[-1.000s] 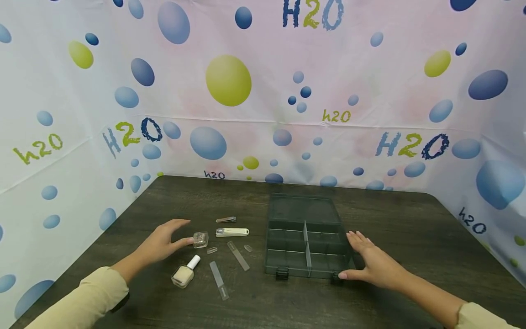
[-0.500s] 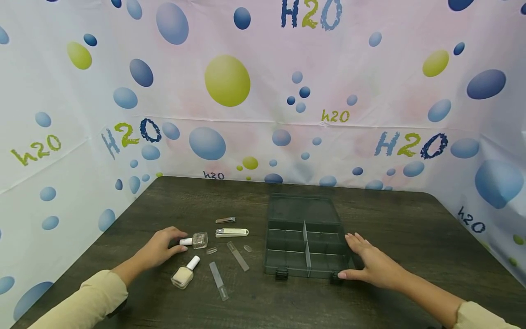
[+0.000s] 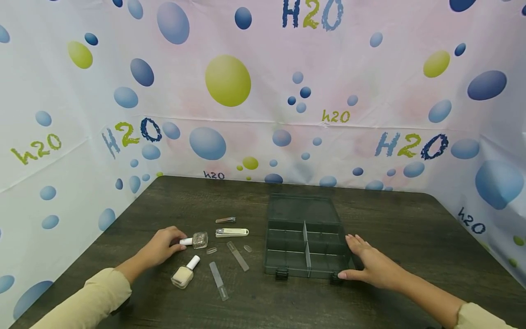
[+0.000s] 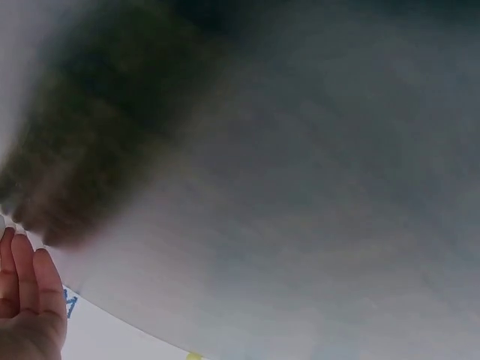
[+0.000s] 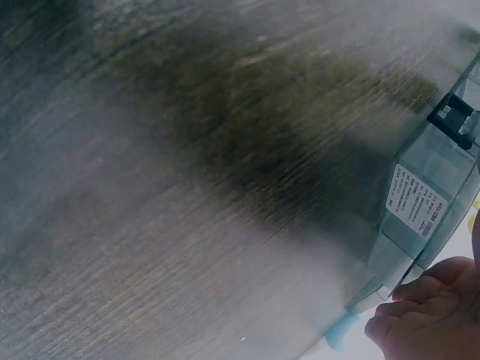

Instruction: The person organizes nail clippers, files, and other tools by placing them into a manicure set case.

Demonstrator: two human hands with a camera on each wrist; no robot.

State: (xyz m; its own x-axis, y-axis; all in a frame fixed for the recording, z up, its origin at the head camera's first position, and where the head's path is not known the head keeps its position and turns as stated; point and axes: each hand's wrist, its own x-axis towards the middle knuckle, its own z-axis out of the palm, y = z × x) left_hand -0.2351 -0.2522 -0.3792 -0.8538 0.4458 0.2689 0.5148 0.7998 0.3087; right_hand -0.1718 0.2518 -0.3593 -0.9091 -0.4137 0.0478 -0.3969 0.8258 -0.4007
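Left hand [image 3: 161, 247] pinches the clear bottle [image 3: 200, 240] by its cap [image 3: 186, 241]

The step in hand appears to be taking hold of the clear bottle, which lies on the counter [image 3: 386, 219] at the left, cap pointing left. The left grip is narrow, thumb and fingertips on the cap. Lifting it from here would call for a firm pinch, since the heavier-looking glass end is free, and a path clear of the cream bottle [image 3: 182, 277] on the near side and the clipper [image 3: 232, 232] to the right.

The right hand [image 3: 376, 265] rests at the right side of the box [image 3: 300, 273], thumb by the near right latch [image 3: 336, 278], fingers extended along the wall; it seems to be steadying the box.

A second ago the left hand was farther right, fingers spread and thumb at the glass; it has since drawn back to the cap. The clear bottle and the right hand look unmoved.
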